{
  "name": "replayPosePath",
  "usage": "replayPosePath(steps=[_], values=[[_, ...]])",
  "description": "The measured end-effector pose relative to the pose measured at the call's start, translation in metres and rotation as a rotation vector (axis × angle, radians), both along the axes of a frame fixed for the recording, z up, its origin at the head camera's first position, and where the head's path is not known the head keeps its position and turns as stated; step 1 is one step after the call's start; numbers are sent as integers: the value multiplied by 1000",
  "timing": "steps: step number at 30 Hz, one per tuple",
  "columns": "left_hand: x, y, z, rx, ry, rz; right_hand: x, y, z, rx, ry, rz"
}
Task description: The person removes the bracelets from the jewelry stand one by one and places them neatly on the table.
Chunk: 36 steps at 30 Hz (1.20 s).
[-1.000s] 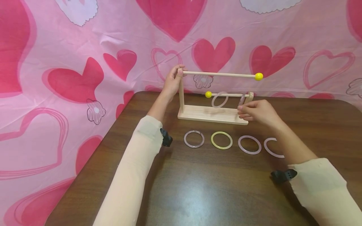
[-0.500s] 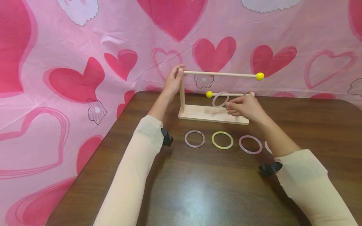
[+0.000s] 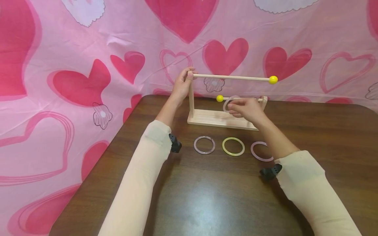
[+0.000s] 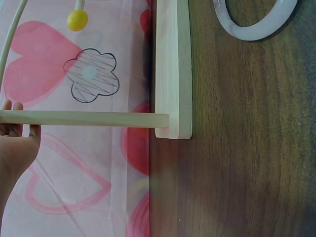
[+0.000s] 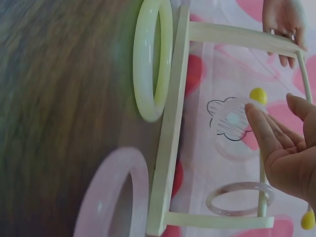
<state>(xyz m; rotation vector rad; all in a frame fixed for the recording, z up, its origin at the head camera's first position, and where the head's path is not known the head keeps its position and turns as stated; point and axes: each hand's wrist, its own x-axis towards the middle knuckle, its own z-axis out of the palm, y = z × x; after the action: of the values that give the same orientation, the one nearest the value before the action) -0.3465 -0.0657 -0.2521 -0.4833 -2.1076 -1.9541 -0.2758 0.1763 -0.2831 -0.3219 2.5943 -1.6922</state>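
Observation:
A pale wooden bangle stand (image 3: 203, 116) has two rods tipped with yellow beads. At the top of its taller left upright, my left hand (image 3: 181, 86) grips the wood, fingers on one side and thumb on the other. A translucent pinkish bangle (image 3: 224, 106) hangs on the lower rod. My right hand (image 3: 248, 109) is at that bangle's right side, index fingertip at its edge; in the right wrist view the thumb stands apart from the fingers. Closer to the short upright, a greyish bangle (image 5: 234, 186) hangs on the same rod, hidden by my right hand in the head view.
Before the stand, a row of bangles lies on the dark wooden table (image 3: 189, 196): a greyish-lilac bangle (image 3: 195, 145), a yellow-green bangle (image 3: 223, 146) and a lilac bangle (image 3: 252, 150) partly under my right forearm. A pink heart-patterned cloth (image 3: 118, 26) hangs behind.
My right hand has moved left along the lower rod, from the bangle near the short upright to the pinkish one. My left hand keeps its grip on the stand.

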Motion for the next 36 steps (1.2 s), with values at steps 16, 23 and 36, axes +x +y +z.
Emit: replayPosePath(steps=[16,23,36], values=[[1,0,0,16,22,-17,-8,-15,-8,29,-61,-16],[1,0,-1,19,26,-20,-7,-15,-8,89,-16,-81],[0,0,-1,8,7,-11,-8,-14,-9,29,5,-186]])
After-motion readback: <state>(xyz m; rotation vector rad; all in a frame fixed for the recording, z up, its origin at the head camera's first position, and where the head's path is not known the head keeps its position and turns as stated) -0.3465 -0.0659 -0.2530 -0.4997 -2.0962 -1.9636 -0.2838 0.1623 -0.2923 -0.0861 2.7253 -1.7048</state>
